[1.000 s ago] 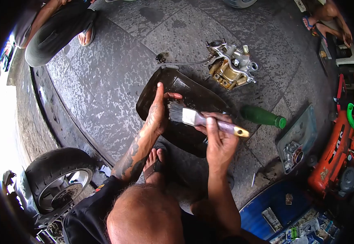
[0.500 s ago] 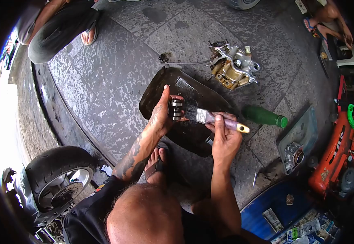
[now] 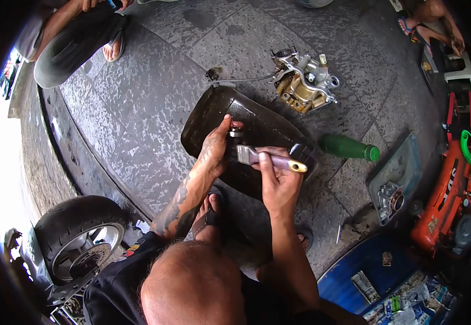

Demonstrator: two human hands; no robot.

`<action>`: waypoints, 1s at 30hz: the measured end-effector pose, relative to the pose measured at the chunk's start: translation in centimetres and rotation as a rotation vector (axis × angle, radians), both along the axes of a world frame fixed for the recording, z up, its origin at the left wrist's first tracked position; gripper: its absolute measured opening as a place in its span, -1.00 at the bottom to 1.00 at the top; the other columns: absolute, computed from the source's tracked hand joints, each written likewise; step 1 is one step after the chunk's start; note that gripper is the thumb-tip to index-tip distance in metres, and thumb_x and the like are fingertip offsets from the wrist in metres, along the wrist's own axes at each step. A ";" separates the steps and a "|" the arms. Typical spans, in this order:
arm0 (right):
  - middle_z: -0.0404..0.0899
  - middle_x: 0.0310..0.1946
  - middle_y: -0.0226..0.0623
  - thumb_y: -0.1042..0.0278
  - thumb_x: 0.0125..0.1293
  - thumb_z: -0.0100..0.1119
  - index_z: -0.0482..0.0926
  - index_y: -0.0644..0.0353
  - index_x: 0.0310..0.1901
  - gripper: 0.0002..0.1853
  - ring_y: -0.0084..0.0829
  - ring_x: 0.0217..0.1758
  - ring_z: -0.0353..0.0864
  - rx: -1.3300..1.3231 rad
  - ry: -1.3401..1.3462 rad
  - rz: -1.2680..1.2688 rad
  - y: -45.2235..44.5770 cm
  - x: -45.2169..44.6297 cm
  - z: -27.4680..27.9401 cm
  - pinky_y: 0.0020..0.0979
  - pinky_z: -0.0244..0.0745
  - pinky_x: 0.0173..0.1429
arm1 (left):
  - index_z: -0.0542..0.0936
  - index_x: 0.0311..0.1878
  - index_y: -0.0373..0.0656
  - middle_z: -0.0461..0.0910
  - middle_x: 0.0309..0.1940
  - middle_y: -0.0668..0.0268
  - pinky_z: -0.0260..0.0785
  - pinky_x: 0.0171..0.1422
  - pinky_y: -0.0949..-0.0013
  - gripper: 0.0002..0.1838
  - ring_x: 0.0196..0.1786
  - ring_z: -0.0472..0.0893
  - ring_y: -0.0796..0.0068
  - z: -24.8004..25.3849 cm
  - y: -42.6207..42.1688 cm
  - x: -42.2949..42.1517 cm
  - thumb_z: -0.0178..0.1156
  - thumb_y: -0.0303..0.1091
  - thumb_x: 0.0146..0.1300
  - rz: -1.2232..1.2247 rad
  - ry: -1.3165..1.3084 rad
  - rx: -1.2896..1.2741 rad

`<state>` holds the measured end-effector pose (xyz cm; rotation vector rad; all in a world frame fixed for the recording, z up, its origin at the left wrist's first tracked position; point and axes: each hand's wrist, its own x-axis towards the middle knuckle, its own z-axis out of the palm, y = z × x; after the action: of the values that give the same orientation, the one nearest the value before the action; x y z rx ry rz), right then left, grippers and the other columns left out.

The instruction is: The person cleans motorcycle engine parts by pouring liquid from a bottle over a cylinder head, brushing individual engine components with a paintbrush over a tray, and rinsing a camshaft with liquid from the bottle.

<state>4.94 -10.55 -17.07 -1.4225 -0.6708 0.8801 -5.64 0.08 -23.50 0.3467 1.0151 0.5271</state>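
Note:
Over a dark oily tray [image 3: 203,116] on the floor, my left hand [image 3: 216,146] grips a small shiny metal shaft part [image 3: 236,132], most of it hidden by my fingers and the brush. My right hand [image 3: 280,184] holds a paintbrush [image 3: 270,160] by its purple handle with a yellow end. The brush's metal band is close beside the metal part, and its bristles are mostly out of sight. Beyond the tray, a metal engine part [image 3: 303,81] with a golden-brown inside lies on the tiles. A green bottle [image 3: 349,147] lies on its side right of the tray.
A clear bin [image 3: 373,181] with a metal part [image 3: 390,201] stands at the right, near a red compressor [image 3: 436,200]. A wheel [image 3: 81,235] is at lower left. Other people's legs show at upper left [image 3: 78,49] and upper right. A blue surface [image 3: 349,273] lies at lower right.
The brush has moved left and down against the metal part, covering more of it. My left hand has turned slightly with the part. The other person's hand at upper left now shows a blue object.

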 end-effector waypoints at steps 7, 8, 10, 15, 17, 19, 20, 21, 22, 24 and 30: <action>0.59 -0.23 -0.23 0.54 0.39 0.07 0.52 0.40 -0.16 -0.90 -0.51 -0.23 0.63 0.009 0.023 -0.143 -0.8 1.5 0.6 -0.50 0.63 -0.15 | 0.56 -0.08 -0.17 0.55 -0.42 0.32 0.45 -0.29 0.32 -0.45 -0.41 0.56 0.44 1.0 0.0 0.5 -0.06 0.18 0.40 0.035 0.024 -0.026; 0.59 -0.24 -0.24 0.55 0.38 0.07 0.52 0.40 -0.15 -0.90 -0.51 -0.23 0.64 0.046 0.057 -0.129 -0.5 1.1 0.9 -0.50 0.63 -0.14 | 0.56 -0.08 -0.16 0.56 -0.45 0.33 0.46 -0.31 0.31 -0.44 -0.43 0.57 0.45 1.3 0.2 0.7 -0.04 0.22 0.37 0.054 0.061 -0.071; 0.59 -0.26 -0.25 0.54 0.39 0.06 0.51 0.41 -0.15 -0.89 -0.51 -0.23 0.64 0.056 0.064 -0.107 -0.5 1.4 0.3 -0.49 0.64 -0.15 | 0.56 -0.11 -0.15 0.58 -0.48 0.33 0.47 -0.33 0.30 -0.42 -0.46 0.58 0.47 0.5 0.5 0.5 -0.01 0.25 0.34 0.036 0.091 -0.053; 0.63 -0.37 -0.29 0.44 0.39 0.10 0.55 0.36 -0.22 -0.86 -0.55 -0.36 0.65 -0.135 -0.108 -0.228 -0.8 2.5 -0.6 -0.51 0.60 -0.26 | 0.54 -0.18 -0.15 0.59 -0.49 0.29 0.53 -0.08 0.25 -0.47 -0.32 0.62 0.31 -0.4 0.3 0.2 0.01 0.21 0.34 0.083 -0.134 -0.094; 0.66 -0.40 -0.17 0.39 0.36 0.15 0.57 0.30 -0.25 -0.86 -0.49 -0.41 0.68 -0.281 -0.283 -0.093 -0.8 2.1 -2.0 -0.41 0.53 -0.33 | 0.55 -0.19 -0.16 0.59 -0.49 0.29 0.52 -0.01 0.24 -0.47 -0.29 0.62 0.28 -0.4 0.5 0.3 0.00 0.21 0.34 0.096 -0.132 -0.122; 0.64 -0.42 -0.09 0.39 0.33 0.16 0.56 0.29 -0.27 -0.87 -0.22 -0.39 0.70 -0.332 -0.515 0.063 -0.5 1.6 -2.3 -0.33 0.52 -0.32 | 0.57 -0.23 -0.17 0.59 -0.49 0.29 0.48 0.07 0.21 -0.45 -0.28 0.61 0.27 -1.3 0.6 0.0 -0.02 0.22 0.35 0.136 -0.180 -0.175; 0.64 -0.44 -0.09 0.39 0.33 0.16 0.56 0.30 -0.28 -0.86 -0.15 -0.38 0.69 -0.327 -0.587 0.128 -0.6 1.5 -3.6 -0.32 0.52 -0.32 | 0.57 -0.23 -0.17 0.59 -0.49 0.29 0.48 0.07 0.21 -0.45 -0.28 0.61 0.27 -1.8 0.7 0.0 -0.02 0.22 0.35 0.137 -0.180 -0.172; 0.64 -0.46 -0.07 0.38 0.34 0.15 0.56 0.30 -0.31 -0.85 -0.15 -0.39 0.69 -0.284 -0.629 0.101 -0.7 1.4 -3.9 -0.32 0.52 -0.31 | 0.58 -0.25 -0.19 0.58 -0.51 0.30 0.50 -0.02 0.27 -0.41 -0.32 0.60 0.33 -2.1 0.8 -0.2 -0.05 0.24 0.36 0.156 -0.219 -0.151; 0.64 -0.46 -0.07 0.38 0.34 0.15 0.56 0.30 -0.31 -0.85 -0.15 -0.39 0.69 -0.282 -0.626 0.105 -0.5 1.5 -2.9 -0.32 0.52 -0.31 | 0.60 -0.27 -0.21 0.56 -0.52 0.31 0.51 -0.12 0.33 -0.37 -0.36 0.59 0.39 -2.2 0.9 -0.4 -0.08 0.26 0.36 0.176 -0.258 -0.130; 0.64 -0.44 -0.04 0.38 0.33 0.16 0.56 0.30 -0.29 -0.85 -0.18 -0.37 0.70 -0.441 -0.455 0.040 -0.5 2.0 -0.6 -0.32 0.53 -0.29 | 0.61 -0.27 -0.19 0.56 -0.52 0.33 0.49 -0.17 0.36 -0.35 -0.37 0.58 0.43 -2.0 0.8 -0.7 -0.09 0.29 0.36 0.163 -0.197 -0.099; 0.61 -0.33 -0.31 0.55 0.36 0.11 0.55 0.41 -0.19 -0.90 -0.59 -0.27 0.58 0.103 -0.013 -0.066 1.1 0.4 1.9 -0.54 0.54 -0.19 | 0.64 -0.25 -0.13 0.58 -0.51 0.38 0.38 -0.33 0.42 -0.31 -0.42 0.56 0.51 -0.9 0.5 -0.1 -0.16 0.35 0.35 0.073 -0.044 -0.121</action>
<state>5.32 -9.44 -15.16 -1.3520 -0.6666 0.7749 -5.77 0.59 -24.42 0.1899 1.0149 0.5340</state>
